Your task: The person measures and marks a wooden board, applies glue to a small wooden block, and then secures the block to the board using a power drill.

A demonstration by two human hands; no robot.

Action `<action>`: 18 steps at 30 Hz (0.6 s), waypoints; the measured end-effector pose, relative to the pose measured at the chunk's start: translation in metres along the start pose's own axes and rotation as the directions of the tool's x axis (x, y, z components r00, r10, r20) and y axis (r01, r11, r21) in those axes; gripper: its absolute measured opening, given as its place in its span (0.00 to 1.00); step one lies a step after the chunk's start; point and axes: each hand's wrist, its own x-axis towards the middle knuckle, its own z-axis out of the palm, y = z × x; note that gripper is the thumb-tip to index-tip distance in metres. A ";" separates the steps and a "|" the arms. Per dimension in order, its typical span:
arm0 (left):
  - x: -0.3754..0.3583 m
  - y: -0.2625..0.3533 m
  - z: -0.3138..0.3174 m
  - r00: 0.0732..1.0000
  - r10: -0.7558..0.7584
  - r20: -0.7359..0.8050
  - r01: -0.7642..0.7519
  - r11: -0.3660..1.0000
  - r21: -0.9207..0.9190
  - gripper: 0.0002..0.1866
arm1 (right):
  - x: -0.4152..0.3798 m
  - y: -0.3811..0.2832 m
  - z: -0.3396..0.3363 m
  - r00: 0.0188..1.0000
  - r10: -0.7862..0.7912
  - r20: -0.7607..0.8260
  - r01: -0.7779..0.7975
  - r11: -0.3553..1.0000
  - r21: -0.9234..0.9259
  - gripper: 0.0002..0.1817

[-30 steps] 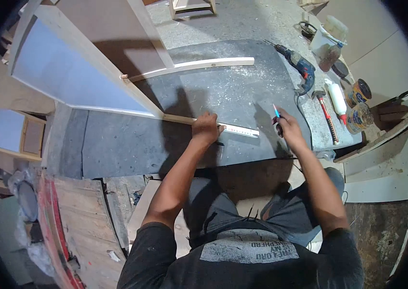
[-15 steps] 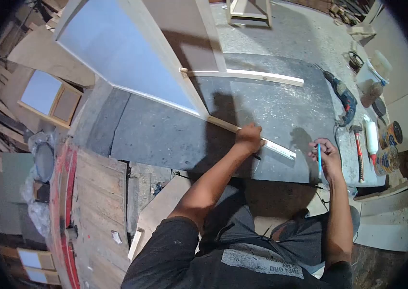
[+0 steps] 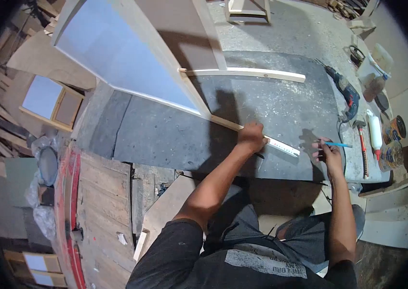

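Note:
My left hand (image 3: 252, 138) is closed around the wooden leg of a frame, with a tape measure in its grip. The white marked blade (image 3: 283, 147) of the tape lies along the leg towards its free end; the case is mostly hidden by my fingers. The wooden frame (image 3: 165, 98) has a pale blue-white panel and leans up from the dark work surface, a second leg (image 3: 266, 73) lying farther back. To the right of the leg's end, my right hand (image 3: 329, 156) pinches a blue pencil (image 3: 338, 144), held nearly level above the surface.
Along the right side lie a power drill (image 3: 346, 94), a hammer (image 3: 362, 147), a white glue bottle (image 3: 375, 131) and jars (image 3: 394, 129). Smaller framed panels (image 3: 52, 102) stand at the left. Another wooden frame (image 3: 248, 10) is at the back.
The pencil in my right hand has turned from upright to nearly level, pointing right. My left hand stays on the leg with the tape. The view has shifted slightly.

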 end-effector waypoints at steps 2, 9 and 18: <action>0.000 0.000 -0.001 1.000 -0.009 -0.004 0.009 0.999 0.037 0.25 | 0.001 0.003 0.000 0.999 -0.022 -0.046 0.023 1.000 0.012 0.17; 0.000 0.001 -0.003 0.999 0.053 -0.010 -0.052 0.996 0.076 0.25 | 0.021 0.031 -0.001 0.988 -0.150 -0.024 0.145 0.981 -0.131 0.16; 0.002 -0.004 0.006 0.989 0.112 -0.098 -0.105 0.991 0.079 0.24 | 0.025 0.037 0.031 0.968 -0.243 0.065 0.249 0.961 -0.120 0.06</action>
